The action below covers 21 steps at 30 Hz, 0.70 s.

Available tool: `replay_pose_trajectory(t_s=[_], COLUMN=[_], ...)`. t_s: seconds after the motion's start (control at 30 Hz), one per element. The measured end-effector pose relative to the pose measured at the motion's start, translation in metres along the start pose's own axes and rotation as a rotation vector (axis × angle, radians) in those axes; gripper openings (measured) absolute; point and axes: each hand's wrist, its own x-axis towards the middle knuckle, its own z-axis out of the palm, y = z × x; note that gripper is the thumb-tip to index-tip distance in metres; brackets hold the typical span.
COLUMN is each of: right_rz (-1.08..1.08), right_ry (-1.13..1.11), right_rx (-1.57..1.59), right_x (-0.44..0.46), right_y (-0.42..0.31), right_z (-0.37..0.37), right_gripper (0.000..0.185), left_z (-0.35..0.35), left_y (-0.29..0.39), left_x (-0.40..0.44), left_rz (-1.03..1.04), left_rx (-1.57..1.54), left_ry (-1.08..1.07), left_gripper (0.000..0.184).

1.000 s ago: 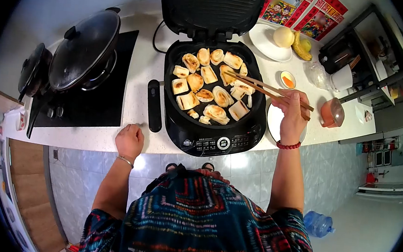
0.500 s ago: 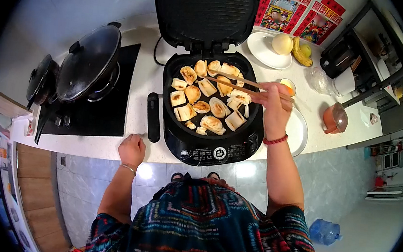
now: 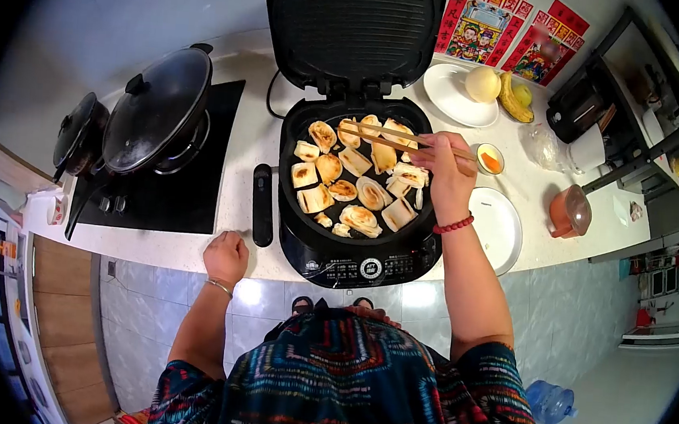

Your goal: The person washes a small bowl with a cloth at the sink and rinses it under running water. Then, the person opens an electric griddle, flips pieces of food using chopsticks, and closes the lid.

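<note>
My right hand point(image 3: 452, 171) is closed around a pair of wooden chopsticks point(image 3: 393, 135), held over the right rim of a black electric griddle point(image 3: 283, 200). The chopstick tips are at a browned piece point(image 3: 349, 133) near the back left of the pan; whether they pinch it I cannot tell. Several pale, browned slices and rolled pieces point(image 3: 372, 193), doughy in look, lie spread over the pan. The ridged lid point(image 3: 354, 30) stands raised behind. My left hand point(image 3: 227, 256) rests as a fist on the counter edge, left of the griddle's handle point(image 3: 262, 206).
Right of the griddle are a white plate point(image 3: 506, 225), a small bowl point(image 3: 490, 158) with something orange, and an orange-brown saucepan point(image 3: 569, 212). Behind are a plate point(image 3: 444, 93) with a round pale fruit, and bananas point(image 3: 514, 102). A lidded wok point(image 3: 156, 110) stands on the hob at left.
The chopstick tips have moved left to another piece at the back of the pan. One piece near the pan's middle right sits differently. The view has shifted slightly; my left hand stays put.
</note>
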Motion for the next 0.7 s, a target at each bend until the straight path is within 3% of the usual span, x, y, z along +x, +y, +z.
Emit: replay_pose_trajectory(t_s=[0.2,0.33,0.47,0.53,0.7], right_rz=[0.014,0.075,-0.060,-0.038,0.009], right_ry=[-0.101,-0.018,0.075,0.103,0.111], right_rx=[-0.020,-0.002,0.025,-0.119,-0.061], right_x=[-0.002,-0.004,0.001,0.004,0.003], right_y=[0.015,0.001,-0.010,-0.009,-0.003], right_z=[0.014,0.010,-0.010,-0.018,-0.026], right_gripper=[0.023,0.018,0.018,0.018,0.018], left_z=[0.000,0.000,0.000,0.001,0.001], left_y=[-0.003,-0.002,-0.003,-0.004,-0.004], left_x=[0.000,-0.001,-0.002,-0.001,-0.002], left_rz=[-0.002,0.009,0.010,0.002,-0.005], left_rx=[-0.020,-0.039,-0.035,-0.035,-0.030], left_ry=[-0.022,-0.005,0.006,-0.017,-0.014], left_gripper=[0.005,0.003,0.003,0.005,0.004])
